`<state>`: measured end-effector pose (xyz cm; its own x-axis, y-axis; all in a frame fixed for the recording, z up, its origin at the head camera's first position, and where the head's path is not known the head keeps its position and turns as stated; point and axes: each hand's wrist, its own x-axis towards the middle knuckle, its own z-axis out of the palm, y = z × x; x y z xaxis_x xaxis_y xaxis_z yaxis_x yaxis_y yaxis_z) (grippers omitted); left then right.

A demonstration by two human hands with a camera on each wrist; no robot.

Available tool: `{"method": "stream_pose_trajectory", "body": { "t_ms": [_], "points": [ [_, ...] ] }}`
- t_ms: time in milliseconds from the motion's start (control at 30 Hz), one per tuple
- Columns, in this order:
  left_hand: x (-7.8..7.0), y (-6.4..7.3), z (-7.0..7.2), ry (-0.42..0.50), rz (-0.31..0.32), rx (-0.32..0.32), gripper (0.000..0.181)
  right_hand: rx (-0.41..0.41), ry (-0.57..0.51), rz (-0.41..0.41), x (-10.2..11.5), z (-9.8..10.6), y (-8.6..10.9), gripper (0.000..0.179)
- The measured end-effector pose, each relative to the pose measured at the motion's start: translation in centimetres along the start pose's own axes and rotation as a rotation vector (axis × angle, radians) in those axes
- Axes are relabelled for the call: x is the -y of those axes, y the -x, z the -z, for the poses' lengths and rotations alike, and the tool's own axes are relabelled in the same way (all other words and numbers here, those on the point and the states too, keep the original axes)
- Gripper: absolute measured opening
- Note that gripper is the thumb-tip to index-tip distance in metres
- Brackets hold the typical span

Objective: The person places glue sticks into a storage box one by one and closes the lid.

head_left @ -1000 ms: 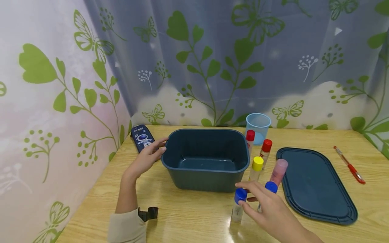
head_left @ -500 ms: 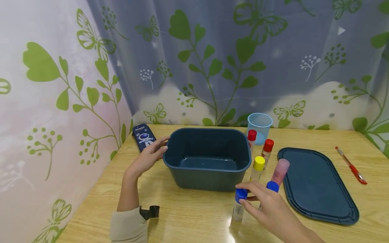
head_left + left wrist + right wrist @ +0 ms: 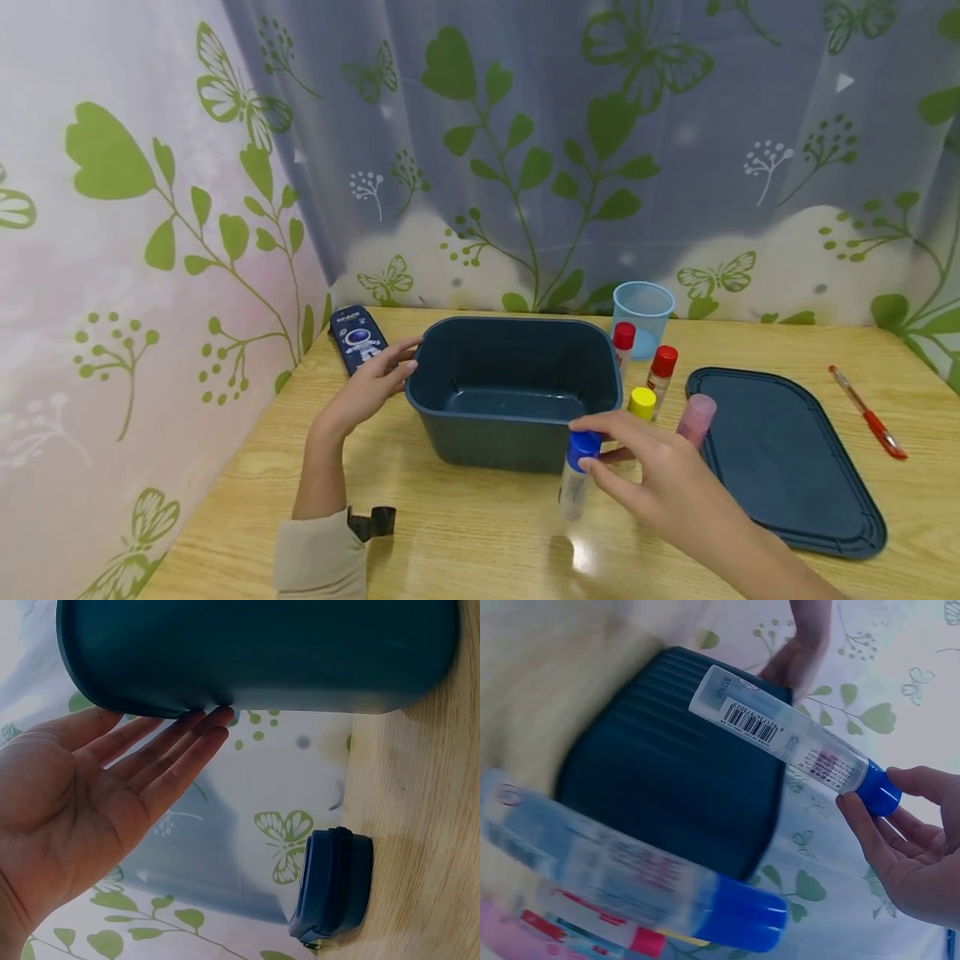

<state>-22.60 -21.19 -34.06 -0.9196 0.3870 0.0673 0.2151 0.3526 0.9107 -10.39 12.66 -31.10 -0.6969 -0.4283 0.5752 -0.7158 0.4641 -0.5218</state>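
Observation:
My right hand [image 3: 660,467] pinches the blue cap of a clear glue bottle [image 3: 575,479], held upright above the table in front of the dark teal bin [image 3: 517,437]. The right wrist view shows the bottle's barcode side, with fingertips and thumb round the cap. Against the bin's left side rests my left hand [image 3: 363,390]; in the left wrist view its straight fingers [image 3: 176,761] touch the wall near the rim. A second blue-capped glue bottle [image 3: 630,862] appears close up in the right wrist view; my right hand hides it from the head view.
Right of the bin stand a yellow-capped bottle [image 3: 642,403], two red-capped bottles [image 3: 662,371] and a pink bottle [image 3: 697,421]. A light blue cup [image 3: 643,312] is behind them. Farther right lie a teal lid [image 3: 780,458] and a red pen [image 3: 866,410]. A space-print case [image 3: 358,337] lies back left.
My right hand has lifted the blue-capped glue bottle off the table, moving it slightly left and toward the bin. My left hand stays on the bin's side.

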Motion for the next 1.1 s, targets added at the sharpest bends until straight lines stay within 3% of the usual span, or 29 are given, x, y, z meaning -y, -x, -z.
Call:
{"method": "stream_pose_trajectory", "body": {
  "t_ms": [333, 567, 767, 1100],
  "points": [
    [-0.1, 0.0, 0.0, 0.011, -0.001, 0.003, 0.047, -0.062, -0.037, 0.058, 2.8, 1.7, -3.6, 0.036],
    [-0.2, 0.1, 0.0, 0.016, 0.0, 0.003, 0.046, -0.108, -0.047, -0.007, 4.0, 2.0, -6.1, 0.033],
    [0.0, 0.1, -0.2, 0.02, -0.004, -0.002, 0.046, -0.141, -0.121, -0.049, 4.4, 1.8, -8.1, 0.032],
    [0.1, 0.0, -0.1, 0.018, -0.005, 0.001, 0.046, -0.172, -0.181, -0.133, 3.0, -0.6, -11.5, 0.032]
  ]
}}
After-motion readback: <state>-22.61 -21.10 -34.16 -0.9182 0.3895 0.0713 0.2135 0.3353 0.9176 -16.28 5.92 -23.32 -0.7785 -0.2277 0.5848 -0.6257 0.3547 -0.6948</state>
